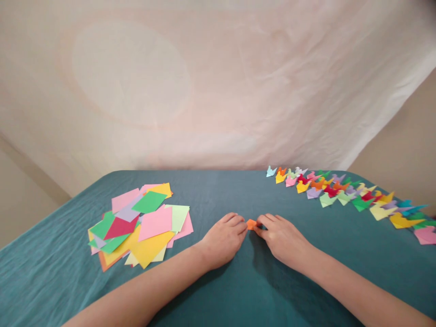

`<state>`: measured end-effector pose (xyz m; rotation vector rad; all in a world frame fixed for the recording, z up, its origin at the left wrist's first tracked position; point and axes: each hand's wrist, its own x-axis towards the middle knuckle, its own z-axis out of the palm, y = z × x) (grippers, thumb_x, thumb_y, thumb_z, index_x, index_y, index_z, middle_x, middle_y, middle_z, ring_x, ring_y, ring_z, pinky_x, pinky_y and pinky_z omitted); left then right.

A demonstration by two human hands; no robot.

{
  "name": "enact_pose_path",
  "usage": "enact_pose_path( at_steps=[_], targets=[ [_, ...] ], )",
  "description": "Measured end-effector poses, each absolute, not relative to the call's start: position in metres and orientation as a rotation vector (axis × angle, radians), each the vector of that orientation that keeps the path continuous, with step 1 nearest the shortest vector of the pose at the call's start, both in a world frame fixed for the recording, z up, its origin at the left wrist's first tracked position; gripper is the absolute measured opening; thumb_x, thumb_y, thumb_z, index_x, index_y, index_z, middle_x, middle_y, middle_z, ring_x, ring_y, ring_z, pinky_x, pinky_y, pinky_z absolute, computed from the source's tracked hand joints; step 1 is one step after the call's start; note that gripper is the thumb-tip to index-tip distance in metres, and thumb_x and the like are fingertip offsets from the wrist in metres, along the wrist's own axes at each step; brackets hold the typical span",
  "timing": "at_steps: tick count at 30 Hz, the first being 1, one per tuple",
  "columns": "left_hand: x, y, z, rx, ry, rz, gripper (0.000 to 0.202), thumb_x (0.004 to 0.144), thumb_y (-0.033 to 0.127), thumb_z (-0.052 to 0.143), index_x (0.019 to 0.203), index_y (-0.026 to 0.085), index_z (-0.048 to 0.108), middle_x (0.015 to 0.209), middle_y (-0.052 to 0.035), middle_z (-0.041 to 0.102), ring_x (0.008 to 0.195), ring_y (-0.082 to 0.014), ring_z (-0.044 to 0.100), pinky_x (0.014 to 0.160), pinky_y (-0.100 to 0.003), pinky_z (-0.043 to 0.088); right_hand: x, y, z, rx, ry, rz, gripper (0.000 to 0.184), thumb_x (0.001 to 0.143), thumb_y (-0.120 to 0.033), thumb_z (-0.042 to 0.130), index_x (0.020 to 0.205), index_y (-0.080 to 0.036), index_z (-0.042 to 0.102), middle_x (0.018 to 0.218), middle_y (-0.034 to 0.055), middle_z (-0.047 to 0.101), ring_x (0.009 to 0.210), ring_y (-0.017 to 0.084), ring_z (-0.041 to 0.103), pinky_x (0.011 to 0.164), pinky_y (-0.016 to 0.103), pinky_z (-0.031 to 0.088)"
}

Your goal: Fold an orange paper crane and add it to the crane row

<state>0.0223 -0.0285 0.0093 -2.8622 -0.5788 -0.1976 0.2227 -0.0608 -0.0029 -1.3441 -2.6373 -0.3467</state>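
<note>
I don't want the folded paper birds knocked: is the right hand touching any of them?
Apart: the head view shows teal cloth between the right hand and the folded paper birds.

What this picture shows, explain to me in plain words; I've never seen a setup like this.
There is no machine here: a person works with two bare hands. The one picture comes from a camera worn on the person's head, looking forward and down. The surface is covered with a teal cloth. To the left lies a loose pile of colored paper sheets; to the right, rows of small folded paper birds. In the middle, the right hand has its fingertips on a small orange piece of paper. The left hand is at its other edge; whether it grips too is hard to tell.
</note>
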Motion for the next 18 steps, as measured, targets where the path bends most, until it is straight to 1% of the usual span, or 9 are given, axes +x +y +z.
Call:
enact_pose_path(
  at_steps=[3, 7, 12, 14, 18],
  targets=[
    [0.022, -0.028, 0.009, -2.863, -0.576, -0.212, 0.023, 0.087, 0.014, 0.043, 0.105, 0.013, 0.058, 0.099, -0.0073, 0.060, 0.107, -0.0195, 0.046, 0.099, -0.035, 0.028, 0.229, -0.058, -0.009, -1.312, -2.509, -0.192, 0.027, 0.081, -0.006, 0.046, 0.086, -0.020, 0.068, 0.088, 0.0049, 0.061, 0.082, 0.017, 0.054, 0.074, 0.031, 0.042],
    [0.021, -0.028, 0.009, -2.871, -0.571, -0.209, 0.023, 0.087, 0.015, 0.044, 0.106, 0.013, 0.057, 0.100, -0.0073, 0.060, 0.107, -0.0195, 0.046, 0.099, -0.035, 0.028, 0.235, -0.054, -0.015, -1.327, -2.317, -0.080, 0.036, 0.078, -0.001, 0.041, 0.091, -0.020, 0.068, 0.091, 0.0035, 0.063, 0.081, 0.015, 0.056, 0.076, 0.028, 0.045],
    [0.021, -0.027, 0.010, -2.877, -0.564, -0.210, 0.027, 0.088, 0.016, 0.042, 0.112, 0.012, 0.055, 0.103, -0.0079, 0.060, 0.106, -0.0188, 0.046, 0.099, -0.034, 0.029, 0.229, -0.056, -0.017, -1.233, -2.336, -0.137, 0.033, 0.082, -0.005, 0.044, 0.098, -0.022, 0.067, 0.098, 0.0055, 0.062, 0.088, 0.017, 0.055, 0.078, 0.031, 0.046],
    [0.021, -0.027, 0.010, -2.873, -0.567, -0.219, 0.028, 0.088, 0.016, 0.042, 0.113, 0.012, 0.054, 0.104, -0.0082, 0.060, 0.107, -0.0188, 0.046, 0.100, -0.034, 0.029, 0.226, -0.057, -0.019, -1.195, -2.367, -0.170, 0.030, 0.084, -0.008, 0.046, 0.099, -0.022, 0.066, 0.098, 0.0063, 0.062, 0.089, 0.017, 0.055, 0.079, 0.032, 0.045],
    [0.020, -0.027, 0.008, -2.867, -0.569, -0.238, 0.029, 0.089, 0.016, 0.040, 0.114, 0.012, 0.054, 0.105, -0.0089, 0.060, 0.107, -0.0186, 0.047, 0.100, -0.034, 0.028, 0.224, -0.057, -0.023, -1.159, -2.400, -0.228, 0.024, 0.086, -0.011, 0.047, 0.097, -0.020, 0.067, 0.094, 0.0077, 0.062, 0.090, 0.018, 0.055, 0.078, 0.032, 0.046]
  ],
)
